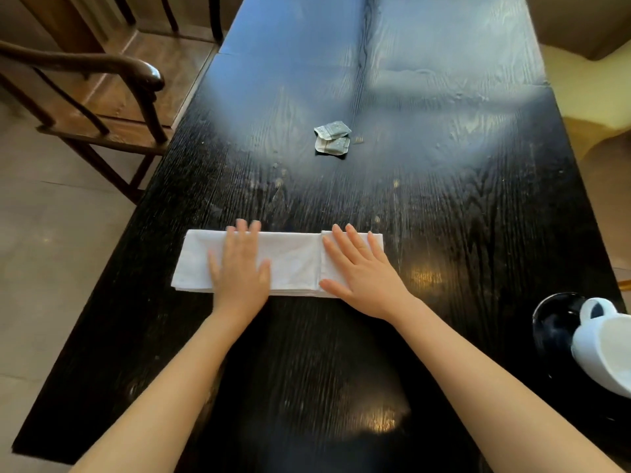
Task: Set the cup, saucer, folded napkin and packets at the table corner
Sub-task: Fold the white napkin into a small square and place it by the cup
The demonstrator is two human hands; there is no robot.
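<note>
Lying crosswise, napkin (290,261) under left hand (239,268), right hand (362,271).

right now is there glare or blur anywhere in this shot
Head view: pale window glare washes the far table around the packets; the left hand on the napkin is slightly motion-blurred; the wide lens bends the table edges, and the cup is cut off at right.

Both hands lie flat, palms down, on the white napkin (283,264) at frame centre: left hand (240,268), right hand (362,273). Packets (332,137) above centre; cup (604,346) on saucer (555,327), right edge, dark desk (461,206).
</note>
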